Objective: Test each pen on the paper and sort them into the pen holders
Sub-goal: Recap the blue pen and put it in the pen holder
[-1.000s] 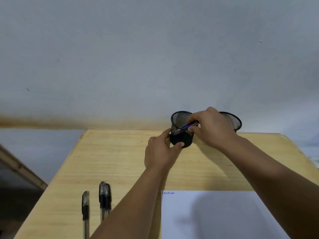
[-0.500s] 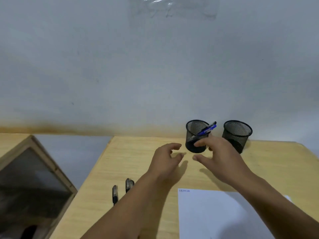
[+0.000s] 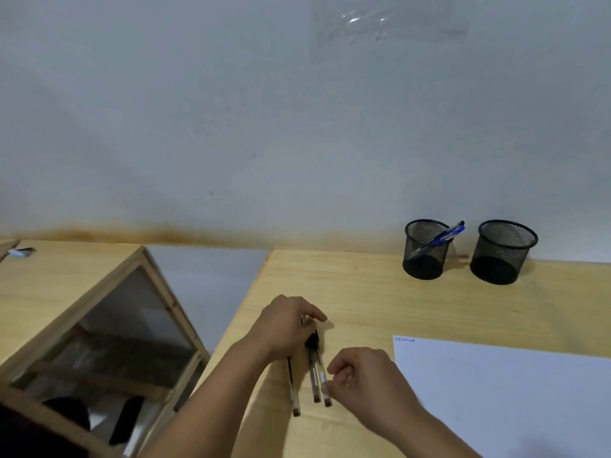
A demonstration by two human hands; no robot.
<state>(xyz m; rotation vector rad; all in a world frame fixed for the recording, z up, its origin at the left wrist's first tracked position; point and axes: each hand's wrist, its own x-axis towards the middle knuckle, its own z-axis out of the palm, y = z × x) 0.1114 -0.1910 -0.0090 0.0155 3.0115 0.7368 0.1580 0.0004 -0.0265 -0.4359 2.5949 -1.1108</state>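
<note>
On the pale wooden table three clear-barrelled pens lie side by side near the left edge, caps pointing away from the person, tips toward the near side. The left hand lies over the capped ends of these pens, its fingers bent down onto them and the forefinger stretched forward past the caps; whether it actually grips one pen or only presses on the group cannot be told, since the palm hides the contact. The right hand sits just to the right of the pens, fingers curled inward with thumb and forefinger drawn together beside the barrel of the rightmost pen; it seems to touch that barrel, but a true pinch cannot be made out. A white sheet of paper lies to the right of the hands, with a small row of blue marks at its far left corner. At the back of the table, near the wall, stand two black mesh pen holders: the left holder has a blue pen leaning in it, its end sticking out over the rim, and the right holder stands just beside it, apart. A wooden-framed glass case sits left of the table
</note>
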